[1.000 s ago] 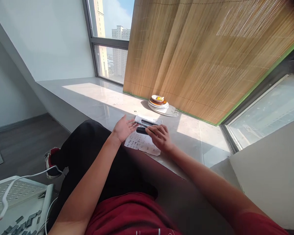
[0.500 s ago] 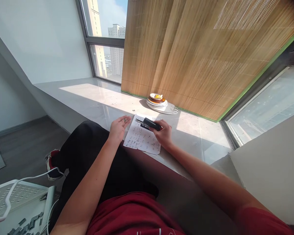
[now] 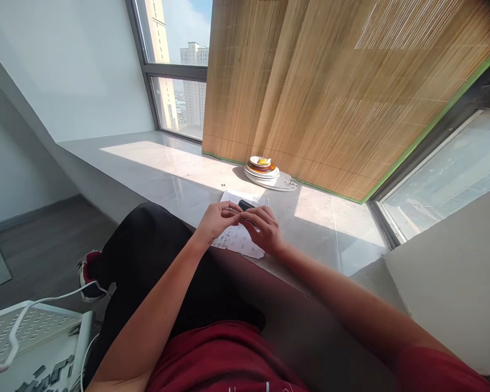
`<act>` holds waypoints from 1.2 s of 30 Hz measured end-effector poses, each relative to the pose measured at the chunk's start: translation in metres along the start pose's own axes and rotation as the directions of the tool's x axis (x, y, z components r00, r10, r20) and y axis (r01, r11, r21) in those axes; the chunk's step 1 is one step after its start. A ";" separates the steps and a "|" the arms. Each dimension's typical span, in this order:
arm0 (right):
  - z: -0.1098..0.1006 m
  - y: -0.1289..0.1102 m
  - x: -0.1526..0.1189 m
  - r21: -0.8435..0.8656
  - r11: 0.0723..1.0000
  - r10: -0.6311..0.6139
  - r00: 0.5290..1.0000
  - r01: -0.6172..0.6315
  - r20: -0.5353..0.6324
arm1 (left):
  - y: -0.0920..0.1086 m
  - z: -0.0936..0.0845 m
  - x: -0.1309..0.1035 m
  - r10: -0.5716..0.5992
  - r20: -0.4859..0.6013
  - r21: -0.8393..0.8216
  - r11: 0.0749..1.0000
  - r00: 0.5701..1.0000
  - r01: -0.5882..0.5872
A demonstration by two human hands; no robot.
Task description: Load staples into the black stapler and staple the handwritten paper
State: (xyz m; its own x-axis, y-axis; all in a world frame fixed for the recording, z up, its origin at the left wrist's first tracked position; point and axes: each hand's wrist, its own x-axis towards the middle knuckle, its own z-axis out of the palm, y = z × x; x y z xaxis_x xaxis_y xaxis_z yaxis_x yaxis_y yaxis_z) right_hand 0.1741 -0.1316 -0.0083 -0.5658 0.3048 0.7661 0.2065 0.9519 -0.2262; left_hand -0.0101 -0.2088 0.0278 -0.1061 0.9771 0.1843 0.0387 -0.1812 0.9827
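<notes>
A black stapler (image 3: 245, 205) shows only in part behind my fingers, above a sheet of paper with handwriting (image 3: 240, 241) on the sill. My left hand (image 3: 217, 220) is closed at the stapler's metal end, its fingertips meeting those of the other hand. My right hand (image 3: 263, 226) has its fingers curled around the near side of the stapler. What lies between the fingertips is too small to make out.
Stacked plates (image 3: 261, 173) with a small yellow item on top stand by the bamboo blind (image 3: 286, 98). The pale stone sill (image 3: 188, 169) runs along the window. A white perforated basket (image 3: 36, 326) holding grey pieces is at lower left.
My left hand has moved right from beside the paper to meet my right hand at the stapler. The stapler is now mostly hidden behind the fingers.
</notes>
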 end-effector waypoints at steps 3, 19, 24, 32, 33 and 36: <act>-0.001 0.001 -0.001 0.006 1.000 0.028 1.000 -0.028 -0.001 | 0.001 0.003 -0.001 0.005 0.019 0.035 0.999 1.000 -0.006; -0.042 0.166 -0.014 -0.298 0.789 0.578 0.813 -0.537 0.066 | -0.049 -0.086 0.102 0.149 -0.075 0.783 0.621 0.986 -0.035; -0.030 0.169 -0.016 -0.363 0.798 0.557 0.818 -0.481 0.140 | -0.053 -0.088 0.156 0.105 0.043 0.853 0.514 0.994 -0.091; -0.024 0.165 -0.018 -0.345 0.800 0.559 0.819 -0.492 0.128 | -0.067 -0.097 0.154 0.072 0.023 0.895 0.443 0.997 -0.053; -0.025 0.165 -0.017 -0.328 0.798 0.565 0.817 -0.505 0.118 | -0.067 -0.097 0.149 0.082 0.007 0.902 0.430 0.997 -0.042; -0.027 0.161 -0.014 -0.279 0.796 0.577 0.813 -0.537 0.083 | -0.067 -0.095 0.133 0.108 -0.010 0.912 0.408 0.994 -0.036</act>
State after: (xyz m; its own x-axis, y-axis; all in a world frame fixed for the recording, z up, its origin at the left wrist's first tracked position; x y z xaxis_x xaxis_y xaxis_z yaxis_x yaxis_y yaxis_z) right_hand 0.2368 0.0166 -0.0388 -0.4072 0.7993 0.4419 0.6911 0.5860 -0.4232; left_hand -0.1208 -0.0778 -0.0116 -0.1111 0.9506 0.2900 0.9258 -0.0071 0.3778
